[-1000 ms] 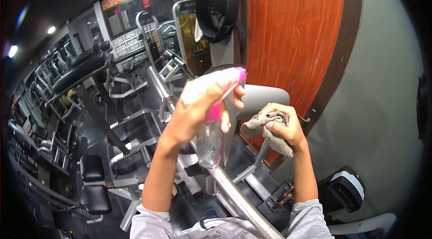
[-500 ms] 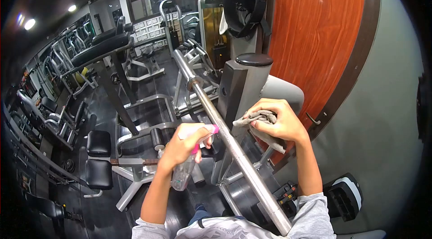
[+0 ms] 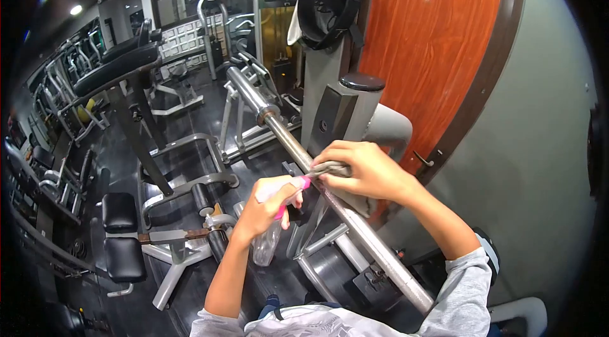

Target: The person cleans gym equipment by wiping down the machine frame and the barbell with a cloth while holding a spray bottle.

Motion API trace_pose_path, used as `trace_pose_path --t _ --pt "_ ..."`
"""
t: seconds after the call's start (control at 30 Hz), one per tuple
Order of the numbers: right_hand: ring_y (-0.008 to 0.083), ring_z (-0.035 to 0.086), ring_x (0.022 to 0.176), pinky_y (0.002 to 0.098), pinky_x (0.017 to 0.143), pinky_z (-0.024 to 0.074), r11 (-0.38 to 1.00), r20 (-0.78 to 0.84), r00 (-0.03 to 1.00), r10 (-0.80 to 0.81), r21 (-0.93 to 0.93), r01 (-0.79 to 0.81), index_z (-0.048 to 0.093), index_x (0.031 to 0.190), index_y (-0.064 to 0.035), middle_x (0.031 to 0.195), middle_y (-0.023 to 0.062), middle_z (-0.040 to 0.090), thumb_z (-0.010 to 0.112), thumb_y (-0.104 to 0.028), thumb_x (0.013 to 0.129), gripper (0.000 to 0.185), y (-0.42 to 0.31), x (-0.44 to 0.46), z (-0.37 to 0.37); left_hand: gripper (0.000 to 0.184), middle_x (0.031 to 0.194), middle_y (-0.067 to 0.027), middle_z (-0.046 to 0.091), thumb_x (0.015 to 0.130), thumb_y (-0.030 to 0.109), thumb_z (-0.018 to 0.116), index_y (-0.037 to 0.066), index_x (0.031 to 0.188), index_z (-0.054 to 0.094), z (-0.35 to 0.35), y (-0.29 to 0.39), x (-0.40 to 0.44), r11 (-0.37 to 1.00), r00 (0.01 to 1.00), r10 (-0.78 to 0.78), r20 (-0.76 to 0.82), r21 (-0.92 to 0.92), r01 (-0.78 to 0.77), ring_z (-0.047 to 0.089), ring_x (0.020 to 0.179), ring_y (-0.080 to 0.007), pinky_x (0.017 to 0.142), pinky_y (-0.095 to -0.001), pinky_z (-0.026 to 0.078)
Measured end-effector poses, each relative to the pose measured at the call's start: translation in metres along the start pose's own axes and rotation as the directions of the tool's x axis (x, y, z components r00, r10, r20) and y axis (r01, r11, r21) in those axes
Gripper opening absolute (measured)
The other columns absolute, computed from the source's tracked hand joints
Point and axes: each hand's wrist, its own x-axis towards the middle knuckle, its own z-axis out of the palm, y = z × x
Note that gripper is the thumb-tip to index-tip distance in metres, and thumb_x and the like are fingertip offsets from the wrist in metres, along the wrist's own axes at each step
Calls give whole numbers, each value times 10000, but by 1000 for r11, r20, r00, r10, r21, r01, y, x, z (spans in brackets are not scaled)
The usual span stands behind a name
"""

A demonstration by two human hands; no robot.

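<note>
A clear spray bottle (image 3: pixel 265 245) with a pink and white trigger head is gripped in my left hand (image 3: pixel 259 215), left of the bar. Its pink nozzle points at the long metal barbell (image 3: pixel 361 226), which slants from the far end of the view down to my right side. My right hand (image 3: pixel 365 169) is closed on a grey cloth (image 3: pixel 335 171) and presses it against the barbell near the nozzle. Part of the cloth hangs below my fingers. The barbell's thicker sleeve and collar (image 3: pixel 268 113) lie beyond both hands.
Close ahead stands a grey machine post (image 3: pixel 330 121) with a round black pad. A wooden door (image 3: pixel 431 39) and grey wall are on the right. A padded bench (image 3: pixel 124 258) and weight machines fill the left. A black belt (image 3: pixel 327 10) hangs behind.
My right hand has moved left and brought the cloth onto the barbell. The left hand still holds the bottle by the bar. The view has shifted slightly to the right.
</note>
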Motion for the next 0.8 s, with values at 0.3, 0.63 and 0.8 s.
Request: trace_pose_path --t 0.3,0.63,0.8 --pt "365 704 977 443 871 554 916 87 916 393 -125 -381 711 1173 -80 1058 188 711 744 -216 777 420 -49 -44 -7 365 1149 -147 638 1006 234 588 -100 1102 702 -17 -23 23 923 932 361 -24 -136 -361 662 710 -125 471 -216 537" --pt "340 719 1022 440 928 540 893 -4 897 442 -89 -440 678 1218 -65 1084 180 742 633 -241 883 382 -33 -33 11 337 904 -72 630 993 286 608 -33 1088 662 -19 -38 42 922 935 351 41 -189 -338 585 621 -78 446 -215 481" --pt "189 673 1012 354 941 505 719 -10 720 694 75 -691 700 1165 -63 1077 92 737 659 -345 964 349 -20 -10 20 337 972 -70 601 990 280 612 -42 1063 680 -14 -44 45 879 912 411 6 -267 -395 571 638 -77 450 -207 470"
